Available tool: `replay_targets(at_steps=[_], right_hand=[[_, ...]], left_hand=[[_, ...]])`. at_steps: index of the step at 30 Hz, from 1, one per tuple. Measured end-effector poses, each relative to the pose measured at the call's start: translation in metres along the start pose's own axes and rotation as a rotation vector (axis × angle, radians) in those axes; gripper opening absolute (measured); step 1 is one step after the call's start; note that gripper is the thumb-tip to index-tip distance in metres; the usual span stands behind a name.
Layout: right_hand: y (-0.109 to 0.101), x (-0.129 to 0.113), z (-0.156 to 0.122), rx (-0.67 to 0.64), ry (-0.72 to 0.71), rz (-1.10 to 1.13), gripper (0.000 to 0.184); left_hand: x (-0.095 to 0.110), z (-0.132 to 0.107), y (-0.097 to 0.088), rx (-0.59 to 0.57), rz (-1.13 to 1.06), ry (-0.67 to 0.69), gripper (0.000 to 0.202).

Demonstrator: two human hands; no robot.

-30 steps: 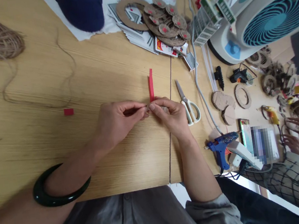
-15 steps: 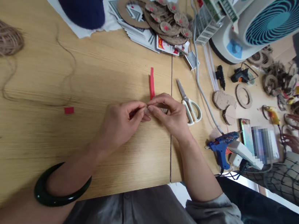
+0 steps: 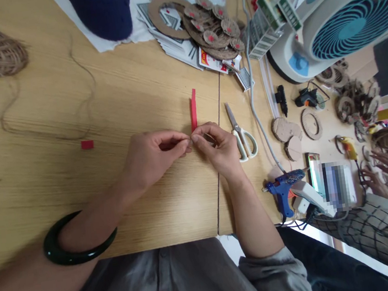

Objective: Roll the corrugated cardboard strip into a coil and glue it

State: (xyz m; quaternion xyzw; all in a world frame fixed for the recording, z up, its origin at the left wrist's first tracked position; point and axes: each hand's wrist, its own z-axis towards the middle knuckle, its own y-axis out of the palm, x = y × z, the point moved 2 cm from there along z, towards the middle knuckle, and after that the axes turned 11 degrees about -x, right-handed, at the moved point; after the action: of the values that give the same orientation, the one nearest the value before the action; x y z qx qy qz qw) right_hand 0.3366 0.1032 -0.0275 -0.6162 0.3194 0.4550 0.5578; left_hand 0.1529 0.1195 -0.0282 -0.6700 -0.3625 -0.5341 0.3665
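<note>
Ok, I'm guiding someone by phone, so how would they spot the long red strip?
From the big white fan, look across the wooden table to the person's right hand. Just beyond that hand, pointing away from the person, is the red strip. It is long and narrow, unlike the short red rectangle farther left.

No readable text, labels or numbers
</note>
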Motion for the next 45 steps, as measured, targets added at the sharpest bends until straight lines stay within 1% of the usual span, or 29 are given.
replay_targets(at_steps=[6,9,16,20,25,29,34,37,39,42,45], right_hand=[[0.004,0.002,0.0,-0.014,0.001,0.072,0.012],[0.005,0.001,0.0,-0.016,-0.006,0.098,0.011],[0.004,-0.003,0.0,0.031,-0.03,0.087,0.006],[0.005,-0.002,-0.001,0.032,-0.04,0.079,0.008],[0.008,0.002,0.0,0.02,-0.006,0.075,0.008],[0.009,0.002,0.0,0.025,-0.001,0.053,0.01],[0.01,0.001,-0.001,0.046,-0.023,0.032,0.01],[0.01,0.001,-0.001,0.066,-0.007,0.01,0.011],[0.009,0.002,-0.002,0.074,0.01,0.002,0.012],[0.008,0.003,-0.001,0.071,0.012,0.016,0.012],[0.008,0.004,-0.001,0.051,0.017,0.033,0.012]], left_hand=[[-0.001,0.002,-0.002,-0.022,-0.055,-0.056,0.015],[-0.002,0.003,-0.003,-0.03,-0.08,-0.063,0.011],[-0.006,0.005,-0.004,0.057,-0.218,-0.03,0.01],[-0.008,0.005,-0.003,0.062,-0.228,-0.003,0.01],[-0.011,0.003,-0.001,0.049,-0.188,0.033,0.01],[-0.011,0.0,0.001,0.087,-0.059,0.075,0.01],[-0.007,-0.004,0.001,0.122,0.137,0.2,0.008],[-0.004,-0.005,0.001,0.134,0.215,0.271,0.008],[-0.003,-0.004,0.002,0.121,0.222,0.277,0.008],[-0.003,-0.002,0.003,0.097,0.184,0.252,0.008],[-0.003,-0.002,0.002,0.11,0.175,0.237,0.006]])
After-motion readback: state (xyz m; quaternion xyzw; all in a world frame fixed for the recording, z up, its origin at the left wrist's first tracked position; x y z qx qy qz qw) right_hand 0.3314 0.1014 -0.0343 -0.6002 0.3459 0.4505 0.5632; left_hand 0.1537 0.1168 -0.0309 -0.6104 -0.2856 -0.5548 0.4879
